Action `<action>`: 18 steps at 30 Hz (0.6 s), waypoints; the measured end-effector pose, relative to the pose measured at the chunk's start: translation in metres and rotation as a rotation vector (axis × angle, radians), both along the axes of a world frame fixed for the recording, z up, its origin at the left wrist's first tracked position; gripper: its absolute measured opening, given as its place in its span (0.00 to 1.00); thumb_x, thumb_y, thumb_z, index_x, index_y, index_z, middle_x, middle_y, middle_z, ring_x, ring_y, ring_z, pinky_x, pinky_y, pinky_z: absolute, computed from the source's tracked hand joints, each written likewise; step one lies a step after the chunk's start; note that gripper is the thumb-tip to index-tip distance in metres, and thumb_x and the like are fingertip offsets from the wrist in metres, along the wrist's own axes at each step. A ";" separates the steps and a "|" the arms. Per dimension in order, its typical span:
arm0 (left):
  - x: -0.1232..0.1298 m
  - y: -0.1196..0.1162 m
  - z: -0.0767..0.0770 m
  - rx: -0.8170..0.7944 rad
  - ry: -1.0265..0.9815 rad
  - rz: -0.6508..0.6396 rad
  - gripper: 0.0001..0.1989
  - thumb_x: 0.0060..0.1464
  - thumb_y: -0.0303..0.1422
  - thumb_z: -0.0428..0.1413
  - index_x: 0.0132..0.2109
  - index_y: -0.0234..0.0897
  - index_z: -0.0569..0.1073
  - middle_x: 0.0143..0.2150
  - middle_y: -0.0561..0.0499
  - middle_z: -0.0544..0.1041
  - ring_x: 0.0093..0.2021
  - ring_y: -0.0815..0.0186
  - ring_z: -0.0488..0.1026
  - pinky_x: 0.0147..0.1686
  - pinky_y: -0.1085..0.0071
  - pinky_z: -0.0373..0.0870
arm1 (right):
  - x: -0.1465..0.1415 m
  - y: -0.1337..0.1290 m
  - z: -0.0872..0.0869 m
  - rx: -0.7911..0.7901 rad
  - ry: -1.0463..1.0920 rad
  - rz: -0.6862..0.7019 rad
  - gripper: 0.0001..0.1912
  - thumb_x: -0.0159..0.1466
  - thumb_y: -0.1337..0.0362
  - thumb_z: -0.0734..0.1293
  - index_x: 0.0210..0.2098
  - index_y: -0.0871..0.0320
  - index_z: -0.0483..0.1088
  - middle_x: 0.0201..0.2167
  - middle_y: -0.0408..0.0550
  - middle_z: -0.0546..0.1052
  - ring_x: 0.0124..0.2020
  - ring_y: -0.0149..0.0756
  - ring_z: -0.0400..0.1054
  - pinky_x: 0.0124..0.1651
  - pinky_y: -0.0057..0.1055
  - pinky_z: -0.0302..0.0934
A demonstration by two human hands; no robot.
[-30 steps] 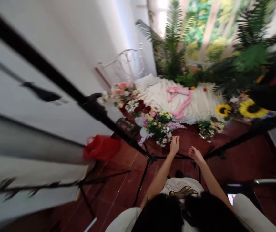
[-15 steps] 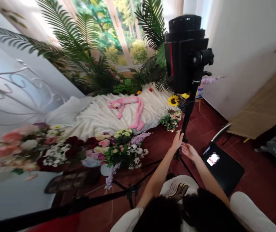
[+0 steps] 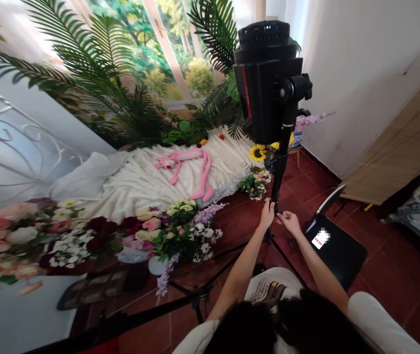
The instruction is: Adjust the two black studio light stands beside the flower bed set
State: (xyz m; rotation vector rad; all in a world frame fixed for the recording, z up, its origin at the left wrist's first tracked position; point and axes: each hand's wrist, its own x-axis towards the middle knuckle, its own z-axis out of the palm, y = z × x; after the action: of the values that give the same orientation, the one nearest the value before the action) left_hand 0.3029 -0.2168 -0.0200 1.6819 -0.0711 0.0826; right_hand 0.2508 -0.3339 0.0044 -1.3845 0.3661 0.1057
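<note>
A black studio light point(image 3: 263, 98) sits at the top of a light stand point(image 3: 277, 179), whose dark pole rises in front of me. Low on that pole, my left hand point(image 3: 267, 216) is closed around it, thumb side up. My right hand point(image 3: 290, 222) is just to the right of the pole, its fingertips pinched together near the stand's collar. A small knob may be between those fingers, but it is too small to make out. The stand's legs spread out below both hands.
A black chair point(image 3: 342, 263) with a phone-like white card point(image 3: 319, 240) stands to the right. Artificial flowers point(image 3: 180, 231) and another black stand point(image 3: 151, 314) are at the left. Beyond, a pink plush toy point(image 3: 204, 172) lies on a white blanket point(image 3: 136, 172) below palm leaves point(image 3: 95, 64).
My right hand has turned, its fingers going from loosely spread to pinched beside the pole. The left hand keeps hold of the pole. The view has shifted slightly, and the light appears further left.
</note>
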 end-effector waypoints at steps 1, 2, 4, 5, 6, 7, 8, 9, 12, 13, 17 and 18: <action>0.000 -0.001 -0.001 -0.003 -0.001 0.005 0.21 0.59 0.44 0.46 0.52 0.37 0.68 0.46 0.43 0.75 0.50 0.61 0.70 0.54 0.62 0.64 | -0.002 -0.002 0.002 -0.204 -0.093 0.012 0.10 0.51 0.65 0.72 0.22 0.58 0.66 0.19 0.41 0.72 0.23 0.30 0.69 0.29 0.25 0.67; 0.000 -0.001 -0.001 -0.007 -0.002 0.004 0.21 0.59 0.45 0.46 0.52 0.37 0.68 0.46 0.43 0.75 0.51 0.61 0.70 0.54 0.62 0.63 | -0.002 -0.004 0.006 -0.372 -0.164 0.038 0.10 0.50 0.64 0.72 0.22 0.58 0.67 0.19 0.41 0.72 0.24 0.32 0.69 0.31 0.27 0.67; 0.000 -0.002 -0.001 -0.011 -0.005 -0.003 0.21 0.59 0.45 0.45 0.52 0.37 0.68 0.46 0.43 0.75 0.51 0.61 0.70 0.54 0.61 0.63 | 0.000 -0.009 0.021 -0.569 -0.250 0.107 0.09 0.49 0.62 0.72 0.23 0.58 0.69 0.22 0.45 0.75 0.26 0.36 0.70 0.34 0.32 0.67; -0.001 -0.002 0.000 -0.013 -0.007 -0.007 0.22 0.59 0.45 0.45 0.52 0.37 0.68 0.46 0.43 0.75 0.51 0.61 0.70 0.54 0.62 0.63 | 0.004 -0.011 0.033 -0.596 -0.288 0.129 0.09 0.50 0.61 0.72 0.26 0.59 0.70 0.25 0.47 0.76 0.28 0.37 0.71 0.37 0.34 0.68; -0.001 -0.001 0.001 -0.013 -0.010 -0.011 0.22 0.59 0.46 0.45 0.53 0.36 0.68 0.47 0.43 0.75 0.51 0.61 0.70 0.54 0.62 0.63 | 0.010 -0.012 0.048 -0.586 -0.338 0.142 0.11 0.51 0.60 0.72 0.30 0.59 0.71 0.29 0.49 0.77 0.31 0.38 0.73 0.39 0.36 0.68; -0.001 -0.001 0.002 -0.013 -0.014 -0.017 0.22 0.59 0.46 0.45 0.53 0.36 0.67 0.47 0.43 0.75 0.51 0.61 0.70 0.54 0.62 0.63 | 0.017 -0.012 0.066 -0.547 -0.399 0.136 0.15 0.52 0.58 0.72 0.36 0.59 0.72 0.34 0.50 0.78 0.35 0.39 0.73 0.41 0.37 0.68; -0.001 -0.001 0.003 -0.012 -0.018 -0.023 0.23 0.59 0.46 0.44 0.53 0.36 0.67 0.47 0.43 0.74 0.50 0.61 0.70 0.53 0.63 0.64 | 0.025 -0.010 0.086 -0.510 -0.494 0.111 0.21 0.52 0.57 0.72 0.43 0.58 0.70 0.39 0.51 0.77 0.38 0.38 0.73 0.44 0.37 0.68; -0.002 -0.001 0.004 -0.010 -0.021 -0.031 0.23 0.60 0.46 0.44 0.53 0.35 0.67 0.47 0.42 0.74 0.49 0.61 0.71 0.52 0.63 0.64 | 0.034 -0.006 0.106 -0.475 -0.585 0.094 0.27 0.52 0.56 0.72 0.49 0.57 0.66 0.43 0.51 0.76 0.42 0.38 0.73 0.47 0.37 0.68; -0.003 -0.001 0.007 0.000 -0.029 -0.048 0.24 0.60 0.47 0.41 0.53 0.34 0.66 0.48 0.41 0.73 0.48 0.62 0.71 0.51 0.63 0.65 | 0.055 0.009 0.165 -0.491 -0.758 0.053 0.36 0.51 0.54 0.73 0.56 0.53 0.60 0.46 0.50 0.75 0.44 0.39 0.72 0.47 0.37 0.68; -0.003 -0.001 0.008 0.004 -0.030 -0.050 0.24 0.60 0.47 0.41 0.53 0.34 0.66 0.48 0.41 0.73 0.48 0.62 0.71 0.52 0.63 0.65 | 0.059 0.015 0.180 -0.514 -0.778 0.039 0.36 0.51 0.54 0.73 0.56 0.53 0.60 0.45 0.50 0.75 0.44 0.40 0.72 0.46 0.38 0.69; -0.008 0.001 0.012 0.020 -0.036 -0.058 0.23 0.61 0.46 0.41 0.53 0.35 0.65 0.50 0.42 0.72 0.51 0.62 0.69 0.54 0.64 0.63 | 0.064 0.028 0.199 -0.554 -0.786 0.008 0.33 0.53 0.54 0.72 0.55 0.54 0.61 0.44 0.51 0.76 0.43 0.42 0.73 0.45 0.38 0.70; -0.009 0.002 0.013 0.018 -0.042 -0.065 0.23 0.61 0.46 0.41 0.54 0.36 0.65 0.51 0.42 0.71 0.51 0.63 0.69 0.54 0.64 0.63 | 0.063 0.029 0.193 -0.536 -0.771 0.010 0.32 0.53 0.56 0.72 0.55 0.55 0.61 0.44 0.51 0.76 0.43 0.41 0.73 0.45 0.37 0.70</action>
State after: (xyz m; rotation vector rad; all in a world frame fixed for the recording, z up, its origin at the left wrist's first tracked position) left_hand 0.2942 -0.2149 -0.0066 1.6947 -0.1585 0.0686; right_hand 0.3136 -0.3052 0.1979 -1.8283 -0.2835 -0.5448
